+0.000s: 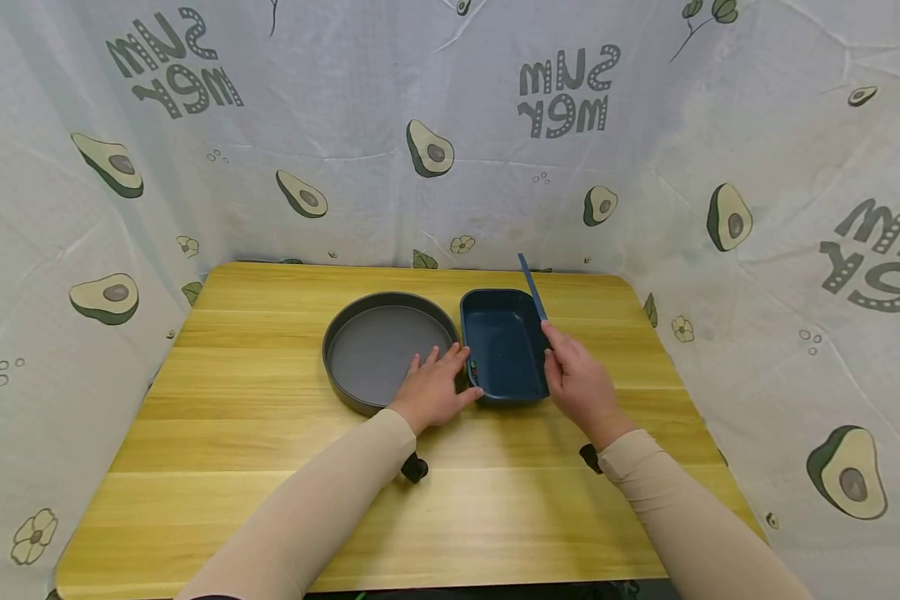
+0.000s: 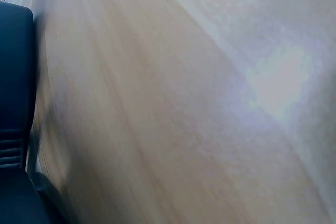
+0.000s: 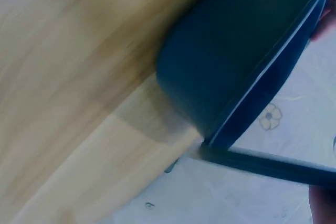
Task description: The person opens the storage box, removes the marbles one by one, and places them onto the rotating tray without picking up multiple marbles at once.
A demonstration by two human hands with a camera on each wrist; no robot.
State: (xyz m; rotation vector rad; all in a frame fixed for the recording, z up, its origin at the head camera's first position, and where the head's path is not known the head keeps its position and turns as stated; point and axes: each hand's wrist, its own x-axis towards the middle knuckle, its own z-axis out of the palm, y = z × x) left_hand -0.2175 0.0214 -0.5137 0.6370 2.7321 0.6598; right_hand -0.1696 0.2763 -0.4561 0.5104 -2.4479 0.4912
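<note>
Flat blue panel (image 1: 532, 287), seen edge-on, is gripped by my right hand (image 1: 583, 387), its far end pointing ahead of the grip. Just left stands a blue rectangular container (image 1: 504, 342). My left hand (image 1: 431, 392), fingers spread and holding nothing, touches its near-left corner, over the round grey pan's (image 1: 375, 354) rim. Beyond hangs an avocado-print curtain (image 1: 495, 192).

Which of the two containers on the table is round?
The grey pan, on the left: its rim is circular, while the blue bin to its right is rectangular with rounded corners.
</note>
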